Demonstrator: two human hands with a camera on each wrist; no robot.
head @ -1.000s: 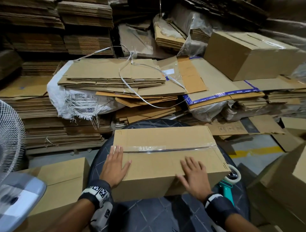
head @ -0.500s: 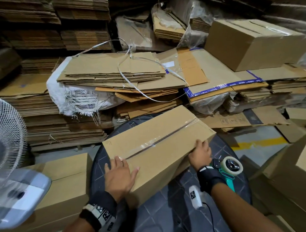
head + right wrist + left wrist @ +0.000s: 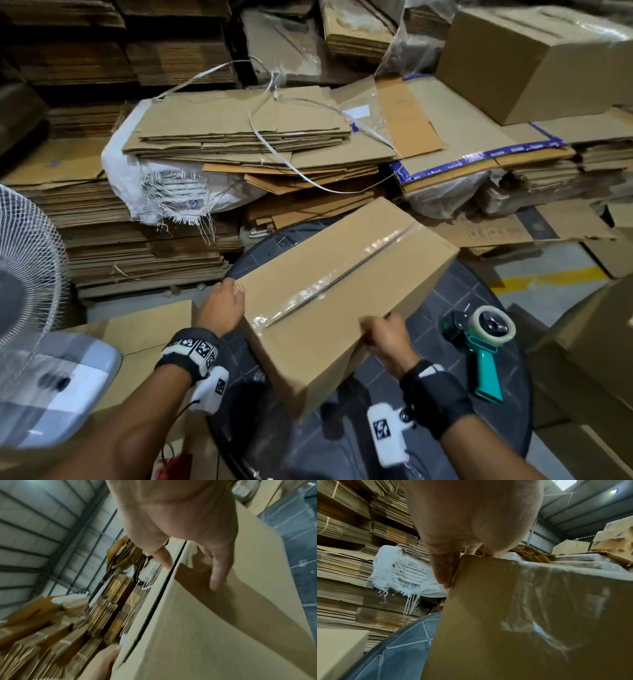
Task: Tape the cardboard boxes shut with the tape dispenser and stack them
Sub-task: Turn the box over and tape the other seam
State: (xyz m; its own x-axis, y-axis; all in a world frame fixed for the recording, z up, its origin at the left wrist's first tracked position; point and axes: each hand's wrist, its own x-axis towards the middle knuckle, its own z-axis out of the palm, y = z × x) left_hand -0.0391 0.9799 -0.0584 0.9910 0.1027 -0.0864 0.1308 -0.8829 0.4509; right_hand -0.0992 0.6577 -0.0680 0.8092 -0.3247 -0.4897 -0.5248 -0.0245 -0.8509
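A warehouse corner packed with stacks of flattened cardboard forms the backdrop, and in front of it stands a round dark table with a pale grid pattern. To the outer side of the left hand, a white fan stands at the frame edge and another closed box sits low beside the table.

The left hand grips the near left corner of the cardboard box: in the left wrist view its thumb lies down along the vertical corner edge while the other fingers hook over the top, so the hand is clamped on the box.

Between the two hands, the box is plain brown, long and rectangular, turned diagonally and tilted above the table. A strip of glossy clear tape runs lengthwise down the centre seam of its top and folds over the near end face, where it wrinkles.

The right hand holds the near right edge; the right wrist view shows its fingers spread flat against a side panel beside an untaped seam, the thumb on the adjoining face, clasping the box.

Beyond the right hand, a teal-handled tape dispenser lies on the table, apart from the box.
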